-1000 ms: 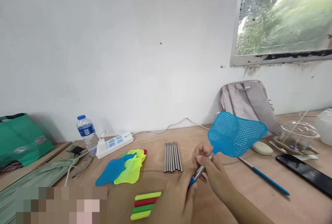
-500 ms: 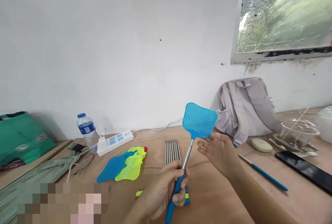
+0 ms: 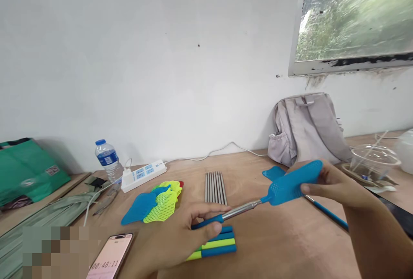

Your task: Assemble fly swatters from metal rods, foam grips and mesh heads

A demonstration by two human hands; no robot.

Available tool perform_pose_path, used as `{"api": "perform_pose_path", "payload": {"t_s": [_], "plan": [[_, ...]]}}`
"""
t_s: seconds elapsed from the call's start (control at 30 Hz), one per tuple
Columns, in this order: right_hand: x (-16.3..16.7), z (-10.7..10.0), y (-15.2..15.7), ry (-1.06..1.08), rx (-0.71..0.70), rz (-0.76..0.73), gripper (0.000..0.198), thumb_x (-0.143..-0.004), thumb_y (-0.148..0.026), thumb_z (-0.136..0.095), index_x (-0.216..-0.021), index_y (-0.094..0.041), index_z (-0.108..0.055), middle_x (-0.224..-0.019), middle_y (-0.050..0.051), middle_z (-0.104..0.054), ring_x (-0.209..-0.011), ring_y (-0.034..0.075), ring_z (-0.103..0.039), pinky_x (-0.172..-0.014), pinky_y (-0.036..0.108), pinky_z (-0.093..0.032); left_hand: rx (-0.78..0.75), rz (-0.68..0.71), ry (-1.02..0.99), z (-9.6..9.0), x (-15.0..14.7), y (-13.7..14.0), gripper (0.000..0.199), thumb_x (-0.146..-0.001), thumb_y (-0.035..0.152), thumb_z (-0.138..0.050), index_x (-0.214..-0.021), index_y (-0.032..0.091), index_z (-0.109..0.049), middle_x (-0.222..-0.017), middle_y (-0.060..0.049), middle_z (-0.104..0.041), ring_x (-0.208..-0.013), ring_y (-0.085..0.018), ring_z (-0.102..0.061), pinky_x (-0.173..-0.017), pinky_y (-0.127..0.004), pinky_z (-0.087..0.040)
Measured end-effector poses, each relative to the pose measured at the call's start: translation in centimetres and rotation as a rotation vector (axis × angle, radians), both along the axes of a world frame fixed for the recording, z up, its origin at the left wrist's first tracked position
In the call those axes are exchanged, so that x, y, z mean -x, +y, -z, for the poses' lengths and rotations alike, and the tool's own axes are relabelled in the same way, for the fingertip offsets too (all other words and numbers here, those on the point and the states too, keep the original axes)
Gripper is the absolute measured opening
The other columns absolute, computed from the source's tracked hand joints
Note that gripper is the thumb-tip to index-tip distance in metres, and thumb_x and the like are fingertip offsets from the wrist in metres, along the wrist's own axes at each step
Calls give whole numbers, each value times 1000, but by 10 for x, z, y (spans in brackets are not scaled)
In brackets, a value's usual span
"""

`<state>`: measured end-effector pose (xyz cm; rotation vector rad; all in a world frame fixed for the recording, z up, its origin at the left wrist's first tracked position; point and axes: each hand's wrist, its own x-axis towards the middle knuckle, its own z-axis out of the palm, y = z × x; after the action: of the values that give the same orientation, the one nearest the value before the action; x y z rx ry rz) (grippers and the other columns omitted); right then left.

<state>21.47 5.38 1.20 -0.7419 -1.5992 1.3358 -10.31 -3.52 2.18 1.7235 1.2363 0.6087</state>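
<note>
My left hand point(image 3: 196, 234) is wrapped round the blue handle of a fly swatter point(image 3: 245, 208), which points to the right. At the other end, my right hand point(image 3: 325, 184) pinches the far edge of the blue mesh head, now seen tilted. The silver metal shaft between them is bare. Beneath my left hand lie several blue and yellow-green handles point(image 3: 222, 243), partly covered by it. Just beyond, slim metal rods point(image 3: 215, 187) are lined up side by side. A second blue swatter head point(image 3: 272, 172) and a blue handle point(image 3: 332, 217) lie behind my right hand.
Loose mesh heads point(image 3: 159, 207) in blue, yellow-green and red are piled left of the rods. Behind them are a white power strip point(image 3: 144, 175) and a water bottle point(image 3: 108, 158). A phone point(image 3: 112, 255) lies front left. At right stand a grey backpack point(image 3: 309, 128) and a clear plastic bowl point(image 3: 374, 158).
The swatter has swung from upright to nearly level, its head now lower and to the right. My right hand has gone from open beside the head to gripping its edge.
</note>
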Motion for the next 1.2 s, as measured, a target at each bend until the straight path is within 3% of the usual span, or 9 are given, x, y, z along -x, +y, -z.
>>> {"api": "perform_pose_path", "payload": {"t_s": [0.1,0.2,0.3,0.4,0.57,0.73,0.83,1.03,1.2], "plan": [[2,1,-7,-139,71,-92,24,-57,-17,-74,-81,-18,-69,-69,5,-68,-58,21,-65,-53,36,-57,90,30,-101,1,8,-3,36,-73,34,-63,-106,23,-55,-99,-2,-63,-94,-17,-56,-82,-30,-43],[3,6,-7,-118,148,-42,37,-61,-26,-73,-96,-17,-66,-66,5,-68,-51,20,-63,-42,33,-56,142,-3,-237,-6,15,-3,33,-71,36,-65,-98,20,-57,-92,-2,-64,-89,-17,-58,-78,-29,-45],[5,8,-5,-100,226,28,56,-61,-32,-74,-112,-16,-58,-76,8,-69,-53,21,-64,-39,31,-56,15,-203,-212,-13,17,-1,30,-69,42,-65,-88,19,-60,-84,-1,-62,-78,-15,-56,-65,-23,-43],[13,4,-8,-126,253,46,67,-57,-36,-77,-117,-16,-55,-80,9,-69,-55,21,-65,-36,28,-55,-95,-284,-181,-13,12,1,27,-71,45,-62,-75,19,-56,-61,3,-52,-58,-10,-47,-48,-19,-33],[30,-7,-24,-120,216,188,53,-56,-35,-77,-101,-13,-62,-68,5,-67,-48,17,-62,-32,23,-52,-203,-367,-177,-9,-1,-4,30,-66,42,-65,-61,18,-47,-51,7,-39,-48,-7,-32,-44,-18,-25],[35,-17,-39,-44,173,245,35,-50,-34,-79,-74,-12,-66,-54,2,-63,-37,13,-56,-27,20,-48,-318,-456,-144,-16,-10,-15,28,-59,38,-69,-54,18,-49,-46,7,-40,-44,-6,-32,-40,-18,-26],[35,-21,-47,-14,156,295,29,-48,-33,-81,-63,-13,-66,-47,1,-61,-33,11,-52,-25,17,-45,-395,-534,-147,-21,-17,-22,26,-54,35,-72,-50,19,-52,-46,6,-44,-44,-8,-37,-42,-19,-32],[33,-22,-57,69,138,354,30,-41,-33,-84,-56,-16,-65,-43,0,-58,-29,11,-50,-22,16,-43,-432,-624,-129,-26,-24,-32,22,-49,33,-75,-48,20,-57,-46,4,-52,-44,-10,-43,-43,-21,-38],[34,-22,-55,77,121,336,32,-41,-36,-83,-58,-18,-64,-46,1,-59,-29,12,-50,-21,18,-42,-448,-668,-150,-28,-26,-37,23,-45,32,-77,-45,21,-58,-44,6,-49,-42,-8,-39,-42,-20,-36]]}}
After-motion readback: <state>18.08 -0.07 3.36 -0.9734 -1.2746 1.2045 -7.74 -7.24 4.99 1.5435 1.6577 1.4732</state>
